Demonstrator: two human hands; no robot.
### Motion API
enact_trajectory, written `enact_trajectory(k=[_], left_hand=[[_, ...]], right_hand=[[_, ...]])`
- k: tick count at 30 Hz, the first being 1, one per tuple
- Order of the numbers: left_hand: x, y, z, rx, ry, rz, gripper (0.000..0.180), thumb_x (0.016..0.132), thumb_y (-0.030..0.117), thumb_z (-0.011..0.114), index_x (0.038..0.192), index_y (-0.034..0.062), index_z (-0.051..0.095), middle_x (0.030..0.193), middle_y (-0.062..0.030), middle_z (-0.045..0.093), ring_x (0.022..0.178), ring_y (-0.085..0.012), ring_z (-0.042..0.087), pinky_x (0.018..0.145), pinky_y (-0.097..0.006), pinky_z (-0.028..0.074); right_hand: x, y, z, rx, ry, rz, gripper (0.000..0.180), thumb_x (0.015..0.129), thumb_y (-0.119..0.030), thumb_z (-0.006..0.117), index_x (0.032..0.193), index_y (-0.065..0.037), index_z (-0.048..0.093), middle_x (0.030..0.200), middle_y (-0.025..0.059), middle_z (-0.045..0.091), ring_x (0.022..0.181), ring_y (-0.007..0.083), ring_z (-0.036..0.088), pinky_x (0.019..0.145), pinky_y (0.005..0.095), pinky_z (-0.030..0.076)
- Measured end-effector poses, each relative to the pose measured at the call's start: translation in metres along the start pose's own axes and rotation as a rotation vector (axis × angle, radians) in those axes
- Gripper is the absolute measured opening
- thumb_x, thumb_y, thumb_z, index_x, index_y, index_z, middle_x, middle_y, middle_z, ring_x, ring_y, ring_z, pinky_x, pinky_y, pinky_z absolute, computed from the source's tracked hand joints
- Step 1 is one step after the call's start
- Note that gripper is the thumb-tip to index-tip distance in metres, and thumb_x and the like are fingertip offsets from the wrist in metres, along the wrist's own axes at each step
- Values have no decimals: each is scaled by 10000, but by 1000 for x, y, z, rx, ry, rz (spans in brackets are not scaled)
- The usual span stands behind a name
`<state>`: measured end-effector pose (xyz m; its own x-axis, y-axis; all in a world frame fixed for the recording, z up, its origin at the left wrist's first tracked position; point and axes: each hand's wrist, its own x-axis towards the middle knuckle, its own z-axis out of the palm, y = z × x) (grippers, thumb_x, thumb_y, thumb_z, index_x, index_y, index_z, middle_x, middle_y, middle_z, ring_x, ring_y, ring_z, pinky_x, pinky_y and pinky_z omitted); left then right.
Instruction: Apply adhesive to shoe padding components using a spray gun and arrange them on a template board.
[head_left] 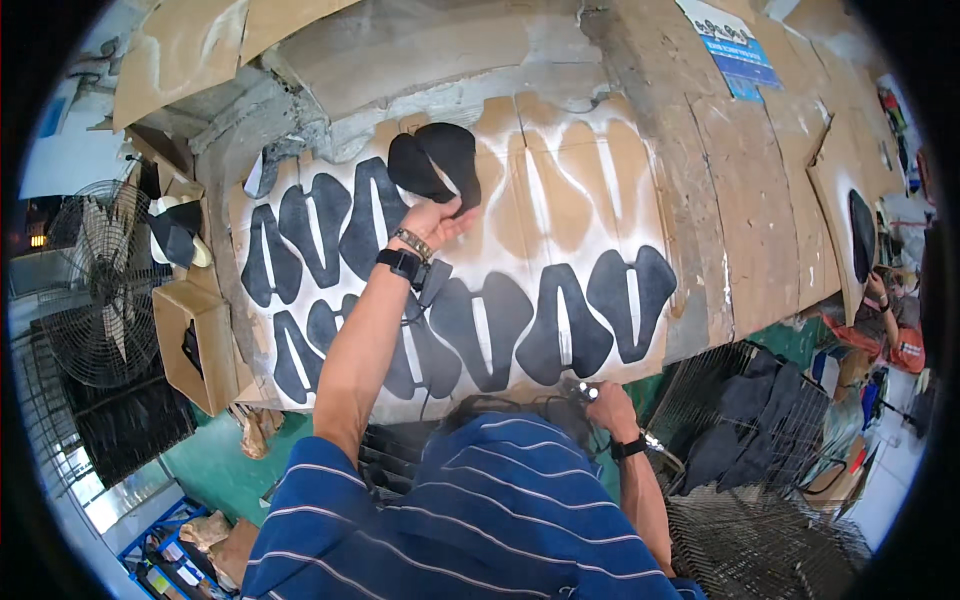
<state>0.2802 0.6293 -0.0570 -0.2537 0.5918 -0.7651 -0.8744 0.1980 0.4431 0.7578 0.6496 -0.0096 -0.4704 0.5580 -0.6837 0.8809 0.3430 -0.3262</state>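
Knuckles of the right hand (608,405) curl shut around a small shiny tool (583,391) at the cardboard sheet's (590,190) near edge, at five o'clock from the rows of black cut pieces (560,315). Wire racks (760,500) crowd the space at four o'clock (little room there). Farther out, the left arm stretches toward twelve o'clock; the left hand (432,222) pinches a folded black piece (437,160) at its lower edge, lifted over bare, paint-outlined cardboard. A fan (95,285) stands at nine o'clock.
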Motion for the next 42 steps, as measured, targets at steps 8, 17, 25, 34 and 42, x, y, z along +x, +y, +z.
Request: enact_trajectory(k=[8,17,25,34,42], left_hand=[[-23,-11,16,246,-65,-1,276,1002,34,624,1219,-75,493,1157,-187,635,1035,-337,711,788,-400,648],[-22,-47,-35,275,-1,-97,281,994,53,645,1216,-54,509,1164,-156,642,1012,-338,733,802,-397,657],[-37,-48,-30,465,75,-116,279,979,111,682,1159,-60,554,1100,-169,680,921,-324,752,746,-391,658],[-69,33,17,1609,184,156,238,914,227,693,936,-8,730,680,-81,717,534,-157,682,513,-314,544],[18,103,63,1857,180,602,191,848,208,707,1009,113,751,919,-127,752,852,-290,717,766,-401,565]], right_hand=[[3,13,14,-24,-2,18,235,754,-102,637,926,10,751,895,318,699,855,482,698,793,540,577],[-4,-5,-4,29,-48,27,441,746,-86,635,1172,-96,749,974,295,709,937,458,695,841,522,566],[-4,-3,-6,52,-48,24,456,718,-67,653,1163,-98,751,995,293,710,946,451,698,840,514,565],[-2,-2,-8,44,-57,42,419,746,-97,637,1144,-118,766,954,303,706,903,457,703,827,517,581],[7,12,6,37,-21,8,266,739,-108,655,941,42,739,886,327,695,859,480,702,792,530,586]])
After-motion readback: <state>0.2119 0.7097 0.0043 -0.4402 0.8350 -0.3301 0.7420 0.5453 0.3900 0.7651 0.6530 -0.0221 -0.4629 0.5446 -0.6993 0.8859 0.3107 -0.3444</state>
